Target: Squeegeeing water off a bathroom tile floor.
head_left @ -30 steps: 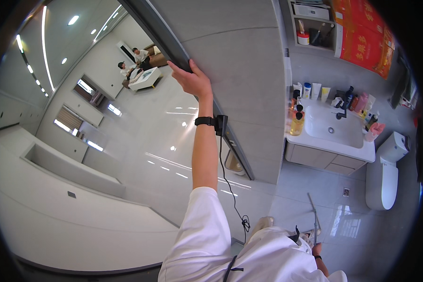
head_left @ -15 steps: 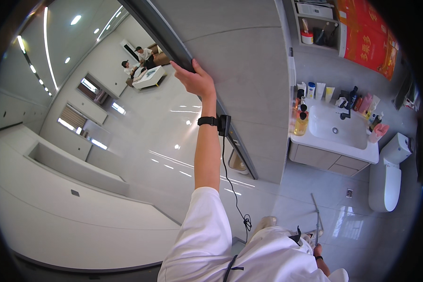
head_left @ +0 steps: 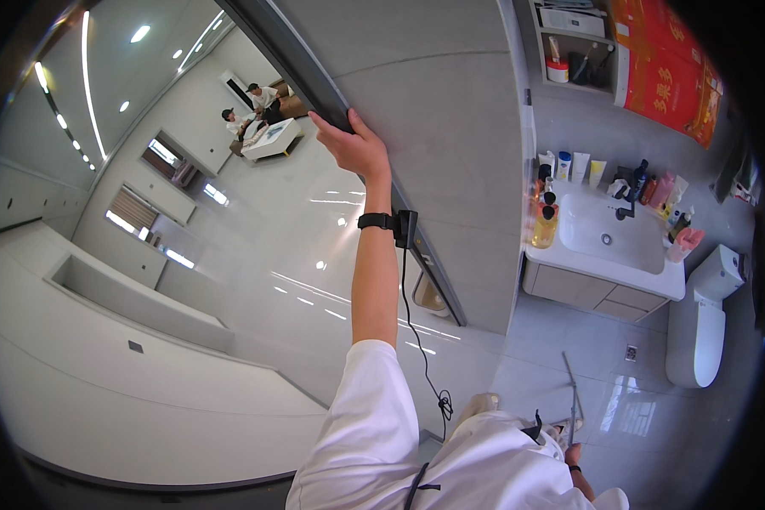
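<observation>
My left arm reaches up and forward, a black strap with a small cabled device on its wrist. My left hand (head_left: 357, 151) grips the edge of the dark door frame (head_left: 319, 89), its thumb on one side and its fingers on the other. Low on the right, my right hand (head_left: 573, 454), partly hidden by my white shirt, is closed around a thin grey pole (head_left: 575, 412). A narrow bar (head_left: 569, 368) is at the pole's far end, over the grey tiled floor; what kind of tool it is I cannot tell.
To the right are a white washbasin (head_left: 608, 234) with several bottles and tubes, a toilet (head_left: 695, 348), a floor drain (head_left: 631, 353) and an open wall shelf (head_left: 574, 47). A grey wall (head_left: 433, 127) separates them from a room where two people sit by a low white table (head_left: 272, 140).
</observation>
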Tool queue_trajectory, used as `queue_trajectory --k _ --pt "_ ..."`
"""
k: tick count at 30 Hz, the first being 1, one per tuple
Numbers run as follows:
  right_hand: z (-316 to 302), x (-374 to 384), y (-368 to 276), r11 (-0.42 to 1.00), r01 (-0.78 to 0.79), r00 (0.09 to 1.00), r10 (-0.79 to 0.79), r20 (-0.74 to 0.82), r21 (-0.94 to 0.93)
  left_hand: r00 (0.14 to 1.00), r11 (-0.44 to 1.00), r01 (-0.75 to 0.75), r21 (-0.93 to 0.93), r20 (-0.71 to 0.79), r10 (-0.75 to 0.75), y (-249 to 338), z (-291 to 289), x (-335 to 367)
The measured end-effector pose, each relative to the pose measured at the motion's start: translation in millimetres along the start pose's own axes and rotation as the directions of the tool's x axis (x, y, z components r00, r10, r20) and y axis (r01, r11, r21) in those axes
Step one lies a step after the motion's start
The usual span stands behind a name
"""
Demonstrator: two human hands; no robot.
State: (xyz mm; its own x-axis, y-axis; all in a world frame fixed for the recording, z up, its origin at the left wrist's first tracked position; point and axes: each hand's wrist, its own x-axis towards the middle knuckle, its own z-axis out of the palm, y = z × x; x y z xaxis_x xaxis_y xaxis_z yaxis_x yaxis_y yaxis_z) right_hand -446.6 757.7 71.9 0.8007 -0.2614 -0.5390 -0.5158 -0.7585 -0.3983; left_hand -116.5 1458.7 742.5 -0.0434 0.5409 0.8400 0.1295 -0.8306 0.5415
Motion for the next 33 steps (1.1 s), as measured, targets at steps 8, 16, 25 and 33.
queue_trajectory --k 8,16,25,33 --pt "-2.4 3.8 -5.9 0.992 0.034 0.997 -0.026 0.071 -0.119 1.000 1.000 -0.012 0.007 -0.020 0.013 -4.7 5.3 1.6" --pt "16.8 32.8 34.6 0.991 0.050 0.996 -0.039 0.084 -0.124 0.999 0.999 0.028 -0.031 0.024 -0.028 3.8 -1.0 -1.1" --pt "16.0 19.2 30.4 0.993 0.093 0.993 -0.098 -0.066 -0.068 0.999 0.999 -0.031 0.024 -0.037 0.032 -3.8 1.8 0.3" --pt "7.1 8.9 15.4 0.998 0.026 0.998 -0.023 0.054 -0.054 0.998 0.999 -0.040 0.003 -0.042 0.040 -9.1 -6.8 5.5"
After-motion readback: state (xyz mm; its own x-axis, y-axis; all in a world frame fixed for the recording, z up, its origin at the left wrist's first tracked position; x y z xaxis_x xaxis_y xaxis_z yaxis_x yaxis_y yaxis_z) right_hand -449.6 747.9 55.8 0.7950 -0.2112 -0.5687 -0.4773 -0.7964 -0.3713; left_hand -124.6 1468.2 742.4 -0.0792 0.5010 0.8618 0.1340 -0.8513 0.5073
